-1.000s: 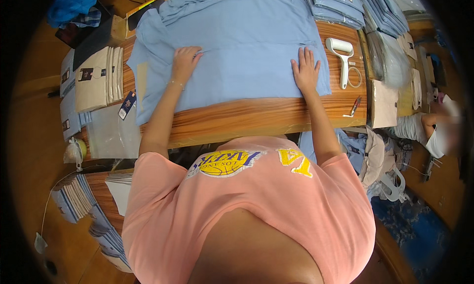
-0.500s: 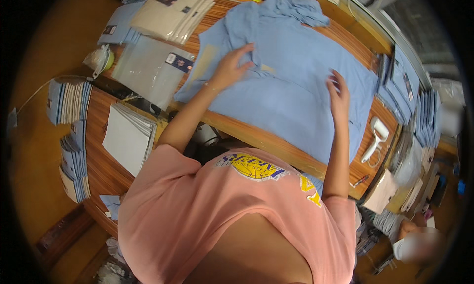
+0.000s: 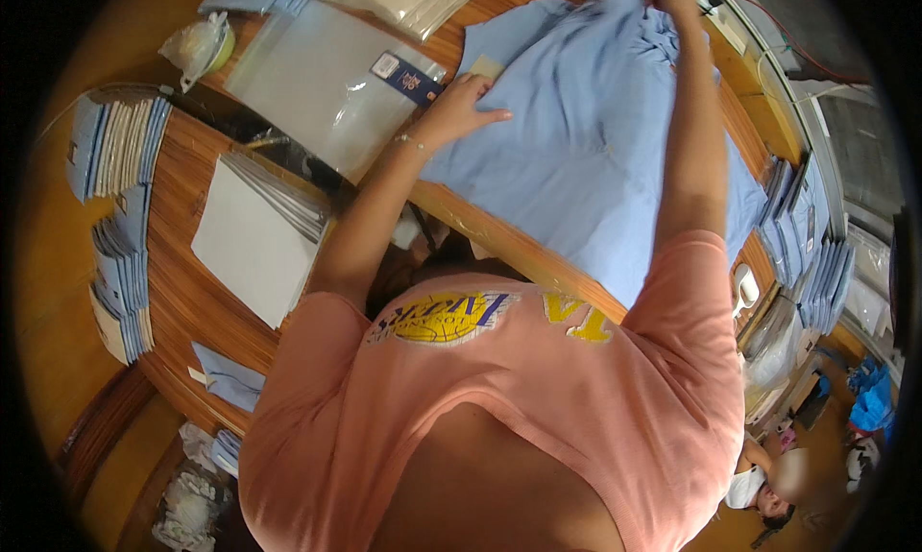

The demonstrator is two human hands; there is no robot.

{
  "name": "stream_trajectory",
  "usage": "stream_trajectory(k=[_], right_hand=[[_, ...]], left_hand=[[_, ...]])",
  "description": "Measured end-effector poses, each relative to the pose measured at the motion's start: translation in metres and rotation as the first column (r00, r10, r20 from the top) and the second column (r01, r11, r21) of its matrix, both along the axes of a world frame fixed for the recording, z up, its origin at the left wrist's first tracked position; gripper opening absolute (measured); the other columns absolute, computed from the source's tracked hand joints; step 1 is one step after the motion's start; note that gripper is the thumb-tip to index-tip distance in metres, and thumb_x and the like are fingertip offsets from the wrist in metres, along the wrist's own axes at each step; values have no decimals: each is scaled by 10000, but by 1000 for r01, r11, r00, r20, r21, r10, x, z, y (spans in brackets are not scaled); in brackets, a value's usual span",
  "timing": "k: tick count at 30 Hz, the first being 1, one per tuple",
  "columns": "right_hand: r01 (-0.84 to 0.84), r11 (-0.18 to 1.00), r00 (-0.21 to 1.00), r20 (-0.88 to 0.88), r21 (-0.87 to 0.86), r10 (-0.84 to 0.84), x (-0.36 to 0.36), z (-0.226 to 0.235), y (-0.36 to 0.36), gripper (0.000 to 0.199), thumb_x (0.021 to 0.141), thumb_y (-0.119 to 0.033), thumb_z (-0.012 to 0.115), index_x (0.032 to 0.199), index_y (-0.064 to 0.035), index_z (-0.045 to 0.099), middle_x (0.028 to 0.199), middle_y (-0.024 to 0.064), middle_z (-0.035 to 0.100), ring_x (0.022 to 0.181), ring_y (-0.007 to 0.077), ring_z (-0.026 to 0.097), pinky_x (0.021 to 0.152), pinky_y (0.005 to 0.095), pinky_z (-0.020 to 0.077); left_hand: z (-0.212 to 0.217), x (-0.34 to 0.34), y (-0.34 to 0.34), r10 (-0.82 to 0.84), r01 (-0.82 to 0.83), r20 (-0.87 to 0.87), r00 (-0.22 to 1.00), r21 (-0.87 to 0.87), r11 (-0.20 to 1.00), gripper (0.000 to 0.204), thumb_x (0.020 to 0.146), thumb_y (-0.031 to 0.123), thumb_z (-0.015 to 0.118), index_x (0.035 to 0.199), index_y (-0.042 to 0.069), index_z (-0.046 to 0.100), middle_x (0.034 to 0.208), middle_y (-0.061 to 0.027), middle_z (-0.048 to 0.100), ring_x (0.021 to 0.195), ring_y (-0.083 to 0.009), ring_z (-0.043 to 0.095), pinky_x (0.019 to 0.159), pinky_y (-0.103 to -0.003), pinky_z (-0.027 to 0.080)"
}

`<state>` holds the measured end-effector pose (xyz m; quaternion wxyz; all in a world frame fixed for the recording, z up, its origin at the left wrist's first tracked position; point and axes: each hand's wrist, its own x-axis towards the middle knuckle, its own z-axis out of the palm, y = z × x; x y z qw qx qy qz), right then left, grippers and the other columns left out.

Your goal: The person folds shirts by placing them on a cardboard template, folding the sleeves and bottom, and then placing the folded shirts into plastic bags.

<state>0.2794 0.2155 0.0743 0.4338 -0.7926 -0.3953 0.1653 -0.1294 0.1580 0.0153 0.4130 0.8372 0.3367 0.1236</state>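
Observation:
A light blue garment (image 3: pixel 586 149), likely a shirt, lies spread over the wooden table in front of me, rumpled along its far side. At the far edge my right hand (image 3: pixel 672 0) is closed on a bunched part of the cloth, with that arm stretched across it. My left hand (image 3: pixel 463 110) rests at the garment's left edge, thumb held apart from the fingers. Close to those fingertips is a small beige patch (image 3: pixel 487 67). Just left of that hand lies a clear plastic bag (image 3: pixel 298 82) with a navy tag (image 3: pixel 407 78).
White sheets (image 3: pixel 252 245) are stacked on the left table. Folded garments (image 3: pixel 120 149) stand along its far left edge, with more folded blue ones (image 3: pixel 797 206) at right. A white-handled roller (image 3: pixel 744 288) lies at the right edge. Another person (image 3: pixel 754 480) is at lower right.
My right hand has moved from above the garment to its far edge and taken hold of cloth there. The cloth is pulled into folds. My left hand has stayed near the left edge.

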Motion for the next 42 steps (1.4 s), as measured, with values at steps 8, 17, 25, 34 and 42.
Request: stream_trajectory(k=[8,17,25,34,42], right_hand=[[-99,995,994,-56,-2,98,63,62,-78,237,726,67,511,916,-23,621,635,46,584,520,119,552,450,259,443],[-191,980,968,-155,52,197,43,94,-141,246,749,61,570,974,-23,624,784,37,635,634,115,594,568,246,498],[-126,975,971,-180,183,160,-77,139,-319,266,817,-51,484,1034,31,614,1103,137,599,1060,218,561,889,330,470],[394,906,691,-600,-155,-403,-153,5,-494,208,790,-117,618,992,-73,639,984,-1,630,807,63,502,659,196,366],[369,879,738,-480,-301,-474,-149,-8,-529,288,746,-53,640,1030,-95,620,1019,-6,562,805,88,507,653,224,410]], left_hand=[[9,21,6,-28,34,-48,998,127,991,501,733,300,701,1113,19,536,1085,-174,576,1014,-330,542,863,-383,434],[11,30,8,-16,70,-118,993,469,880,269,749,256,669,933,71,605,975,-65,593,953,-275,530,849,-416,381],[27,22,-72,251,9,218,943,-772,636,457,882,423,507,1091,18,544,1130,-138,577,1098,-256,521,880,-375,426],[-8,17,-100,529,0,51,847,-995,96,603,890,407,502,1243,-60,358,1286,-229,419,1184,-343,439,983,-453,381],[-24,-23,-75,704,-28,62,707,-993,116,406,902,225,497,1218,-13,401,1226,-208,467,1173,-337,438,991,-472,378]])
